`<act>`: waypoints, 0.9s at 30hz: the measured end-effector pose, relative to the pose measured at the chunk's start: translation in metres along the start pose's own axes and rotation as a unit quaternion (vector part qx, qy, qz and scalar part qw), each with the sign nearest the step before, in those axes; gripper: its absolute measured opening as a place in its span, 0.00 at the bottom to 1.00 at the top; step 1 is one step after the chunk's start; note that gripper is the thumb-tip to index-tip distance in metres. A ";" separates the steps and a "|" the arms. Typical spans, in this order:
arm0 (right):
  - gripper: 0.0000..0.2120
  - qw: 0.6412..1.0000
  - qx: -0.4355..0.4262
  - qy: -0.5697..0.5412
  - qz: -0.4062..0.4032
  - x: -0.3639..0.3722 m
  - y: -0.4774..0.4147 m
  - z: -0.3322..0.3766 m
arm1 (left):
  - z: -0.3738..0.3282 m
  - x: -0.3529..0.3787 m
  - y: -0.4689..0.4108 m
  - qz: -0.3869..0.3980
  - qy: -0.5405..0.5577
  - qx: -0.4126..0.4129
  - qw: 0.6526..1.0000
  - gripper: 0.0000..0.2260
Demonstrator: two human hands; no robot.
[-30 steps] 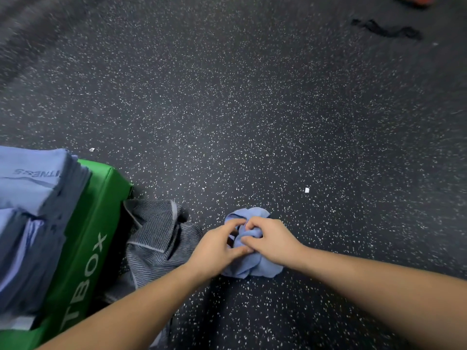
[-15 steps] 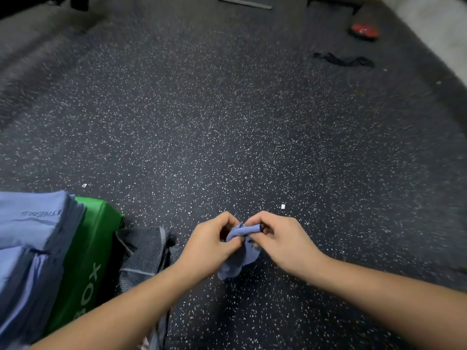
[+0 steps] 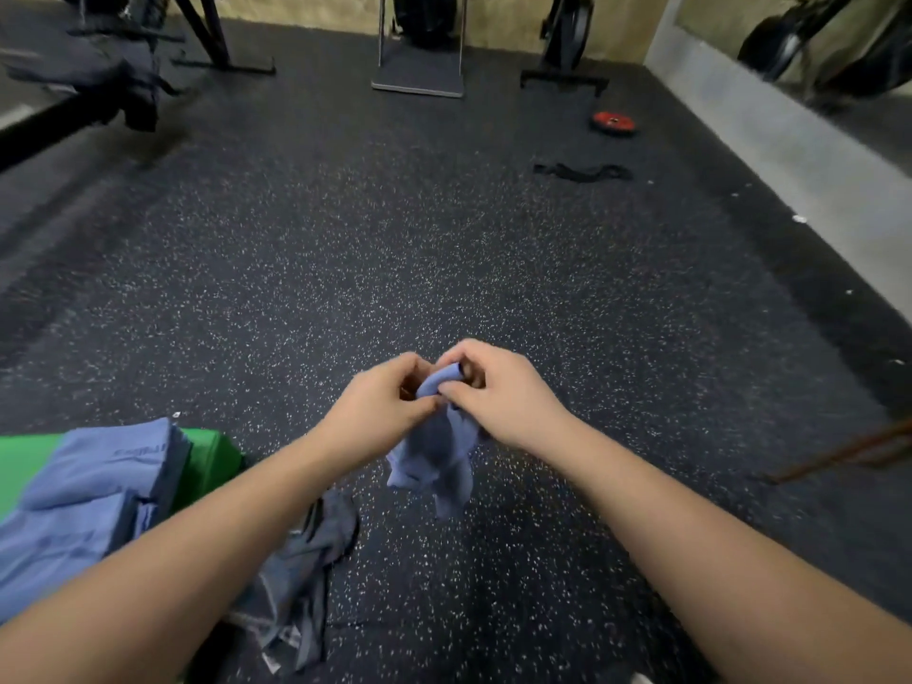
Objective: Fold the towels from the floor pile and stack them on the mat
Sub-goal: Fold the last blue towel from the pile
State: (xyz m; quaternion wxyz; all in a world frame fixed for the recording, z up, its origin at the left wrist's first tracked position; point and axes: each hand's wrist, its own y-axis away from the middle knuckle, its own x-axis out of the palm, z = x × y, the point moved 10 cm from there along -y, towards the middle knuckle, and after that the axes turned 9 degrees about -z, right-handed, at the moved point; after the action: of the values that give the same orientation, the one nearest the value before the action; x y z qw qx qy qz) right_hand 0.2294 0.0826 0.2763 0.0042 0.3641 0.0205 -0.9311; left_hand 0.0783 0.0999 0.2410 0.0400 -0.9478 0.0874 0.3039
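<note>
Blue cloth, the towel (image 3: 434, 456), hangs bunched above the speckled floor (image 3: 444, 249), pinched at its top by the left hand (image 3: 380, 412) and right hand (image 3: 498, 392), close together. Sliding both grips apart to the corners should open it flat.

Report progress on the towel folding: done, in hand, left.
Done: folded blue towels sit stacked on the green mat. In hand: the left hand and right hand both pinch a bunched blue towel, not yet spread. Left: fold that one, then the grey towel lying crumpled on the floor beside the mat.
</note>
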 end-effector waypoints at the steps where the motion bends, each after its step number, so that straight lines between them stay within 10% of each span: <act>1: 0.08 1.000 0.000 -0.002 -0.013 -0.008 0.002 0.008 | -0.009 -0.005 0.003 -0.010 0.004 -0.002 1.000 0.07; 8: 0.12 0.998 -0.019 0.035 -0.058 -0.038 0.033 0.036 | -0.072 -0.013 0.037 -0.035 0.048 0.030 0.998 0.26; 27: 0.10 0.995 -0.070 0.064 -0.035 -0.074 0.059 0.018 | -0.070 -0.013 0.039 -0.016 -0.067 0.063 0.996 0.13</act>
State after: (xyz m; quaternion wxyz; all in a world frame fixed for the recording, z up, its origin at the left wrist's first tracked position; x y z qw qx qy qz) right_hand 0.2724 0.0220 0.3377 -0.0042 0.4211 0.0985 -0.9017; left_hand 0.1002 0.0543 0.3048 0.1100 -0.9222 0.0885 0.3600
